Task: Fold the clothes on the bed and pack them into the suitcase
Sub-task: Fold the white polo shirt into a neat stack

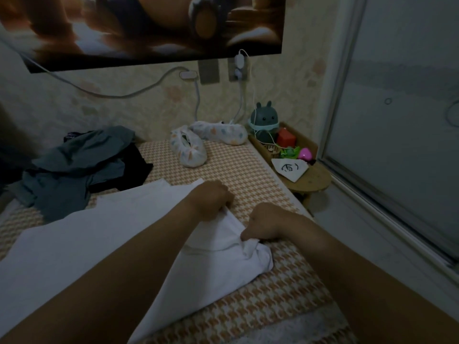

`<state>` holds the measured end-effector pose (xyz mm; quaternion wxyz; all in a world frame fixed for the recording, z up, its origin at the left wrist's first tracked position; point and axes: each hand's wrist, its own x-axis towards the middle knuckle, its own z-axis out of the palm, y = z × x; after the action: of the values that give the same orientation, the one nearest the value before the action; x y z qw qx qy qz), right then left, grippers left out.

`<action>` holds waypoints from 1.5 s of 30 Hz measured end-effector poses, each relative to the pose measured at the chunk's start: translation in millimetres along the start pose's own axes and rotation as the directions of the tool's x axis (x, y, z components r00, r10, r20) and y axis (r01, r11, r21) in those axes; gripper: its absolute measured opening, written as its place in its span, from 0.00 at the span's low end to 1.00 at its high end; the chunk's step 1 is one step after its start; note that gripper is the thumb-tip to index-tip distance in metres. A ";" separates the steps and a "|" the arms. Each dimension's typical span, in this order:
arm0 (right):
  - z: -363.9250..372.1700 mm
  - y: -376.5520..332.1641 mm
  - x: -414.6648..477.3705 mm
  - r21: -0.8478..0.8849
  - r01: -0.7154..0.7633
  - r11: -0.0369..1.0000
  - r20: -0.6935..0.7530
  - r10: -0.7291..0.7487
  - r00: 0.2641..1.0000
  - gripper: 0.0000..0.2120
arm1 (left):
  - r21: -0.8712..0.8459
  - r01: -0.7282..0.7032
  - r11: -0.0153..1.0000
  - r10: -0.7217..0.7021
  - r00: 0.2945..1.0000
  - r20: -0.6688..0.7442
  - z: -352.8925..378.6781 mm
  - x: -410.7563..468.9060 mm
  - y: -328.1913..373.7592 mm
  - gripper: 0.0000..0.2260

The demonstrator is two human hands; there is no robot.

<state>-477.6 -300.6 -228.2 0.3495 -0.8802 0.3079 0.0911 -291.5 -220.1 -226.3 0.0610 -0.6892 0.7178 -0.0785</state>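
- White garment (99, 234) lies spread over the bed (248, 175), probably so the cloth can be smoothed flat before creasing.
- Left hand (211, 198) is at the garment's far right edge, fingers curled down and pinching the cloth.
- Right hand (269, 225) is on the same edge, nearer the camera, fisted round a bunched corner.
- The two grips sit close together. Likely a sleeve or corner being gathered to turn inward, so folding looks barely started.
- Grey and black clothes (74, 165) are heaped beyond the garment's far left side, unfolded, seemingly waiting their turn.
- Patterned slippers (188, 151) lie beyond the garment, apart from it.
- Wooden shelf (315, 177) of toys stands right of the garment, off the bed.
- Suitcase not in view.
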 end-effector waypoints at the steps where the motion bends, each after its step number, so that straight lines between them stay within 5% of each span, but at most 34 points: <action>1: 0.9 -4.1 0.2 -0.024 0.038 0.999 -0.005 -0.039 0.999 0.20 | 0.023 -0.042 0.999 0.043 0.999 -0.022 -1.9 -0.8 0.1 0.10; 5: 0.0 -24.5 -5.2 -0.090 0.089 0.992 0.033 -0.086 0.996 0.19 | -0.026 -0.131 0.991 0.125 0.978 -0.168 -17.7 -20.6 -10.5 0.09; 13: 16.1 -135.8 -35.8 -0.023 0.212 0.977 0.058 -0.210 0.976 0.09 | -0.076 0.089 0.993 -0.111 0.912 -0.394 -40.6 -122.6 -49.8 0.10; 16: 52.2 -178.6 -41.0 0.169 0.193 0.967 0.181 -0.223 0.958 0.19 | -0.182 0.207 0.961 -0.261 0.895 -0.361 -33.0 -168.6 -68.2 0.06; 19: 85.8 -200.8 -38.4 0.125 0.112 0.986 0.415 -0.154 0.897 0.21 | -0.282 0.352 0.893 -0.414 0.888 -0.202 -0.4 -215.4 -84.4 0.11; 22: 102.0 -199.5 -17.0 -0.046 0.277 0.960 0.071 -0.274 0.959 0.14 | -0.307 0.493 0.814 -0.500 0.864 0.062 21.3 -248.6 -85.4 0.12; 24: 108.0 -186.9 0.7 -0.320 0.325 0.890 -0.189 -0.397 0.898 0.14 | -0.400 0.515 0.758 -0.522 0.847 0.101 22.8 -251.0 -83.7 0.11; 26: 117.5 -171.8 14.0 -0.444 0.324 0.836 -0.174 -0.435 0.883 0.25 | -0.503 0.555 0.662 -0.581 0.804 0.123 18.5 -244.0 -80.0 0.09; 30: 133.1 -155.8 33.0 -0.379 0.341 0.860 -0.002 -0.369 0.929 0.38 | -0.735 0.521 0.434 -0.585 0.783 0.210 14.2 -227.2 -68.6 0.15; 36: 117.1 -166.5 61.6 -0.373 0.379 0.847 -0.061 -0.430 0.901 0.38 | -0.550 0.671 0.498 -0.567 0.731 0.379 3.1 -242.0 -67.0 0.12; 39: 120.0 -171.5 78.4 -0.455 0.382 0.805 -0.042 -0.448 0.893 0.38 | -0.285 0.709 0.645 -0.695 0.700 0.165 3.2 -239.0 -60.1 0.15; 42: 122.2 -174.5 94.6 -0.520 0.358 0.776 -0.055 -0.448 0.892 0.34 | -0.227 0.580 0.782 -0.614 0.779 -0.127 6.9 -215.0 -60.8 0.18; 45: 120.8 -166.5 112.3 -0.556 0.270 0.786 -0.095 -0.383 0.919 0.29 | -0.203 0.510 0.836 -0.520 0.854 0.006 28.8 -197.6 -63.6 0.20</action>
<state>-280.9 -178.9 -266.6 0.0687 -0.9866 0.1465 0.0208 -215.0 -25.9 -246.1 -0.0488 -0.8572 0.5114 -0.0376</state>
